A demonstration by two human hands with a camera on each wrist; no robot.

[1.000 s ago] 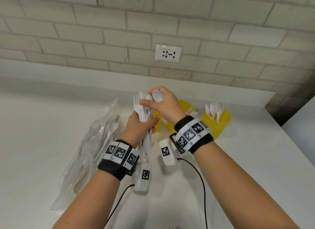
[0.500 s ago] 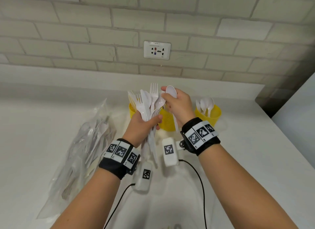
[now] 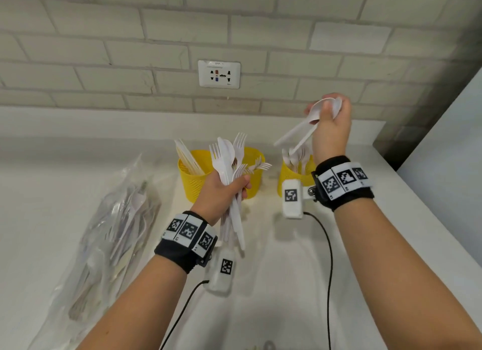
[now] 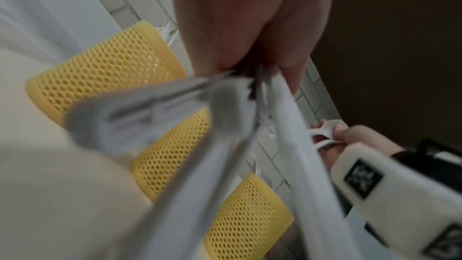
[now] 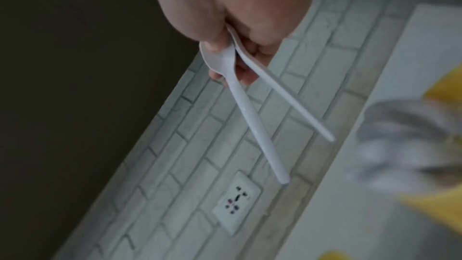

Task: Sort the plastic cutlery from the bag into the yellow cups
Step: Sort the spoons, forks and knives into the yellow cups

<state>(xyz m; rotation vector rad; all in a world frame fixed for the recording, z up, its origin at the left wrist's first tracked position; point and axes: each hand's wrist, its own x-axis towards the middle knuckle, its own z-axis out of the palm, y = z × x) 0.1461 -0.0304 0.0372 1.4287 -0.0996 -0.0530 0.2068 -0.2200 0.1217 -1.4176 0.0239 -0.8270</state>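
Note:
My left hand (image 3: 225,190) grips a bundle of white plastic cutlery (image 3: 229,164), forks and spoons, upright in front of the yellow cups. My right hand (image 3: 330,120) pinches two white spoons (image 3: 297,133) by their bowls, handles pointing down and left above the right yellow cup (image 3: 290,176), which holds spoons. The left yellow cup (image 3: 193,182) holds knives; the middle yellow cup (image 3: 254,177) holds forks. In the right wrist view the two spoons (image 5: 252,104) cross under my fingers. The left wrist view shows the bundle (image 4: 225,126) blurred before the mesh cups (image 4: 107,70).
A clear plastic bag (image 3: 109,240) with more cutlery lies on the white counter (image 3: 300,284) at the left. A brick wall with a socket (image 3: 219,74) stands behind the cups. The counter's right edge (image 3: 417,193) runs close to the right cup.
My right hand pulled two spoons out of the bundle and carried them up and to the right, over the right cup. The left hand kept its bundle, lowering slightly.

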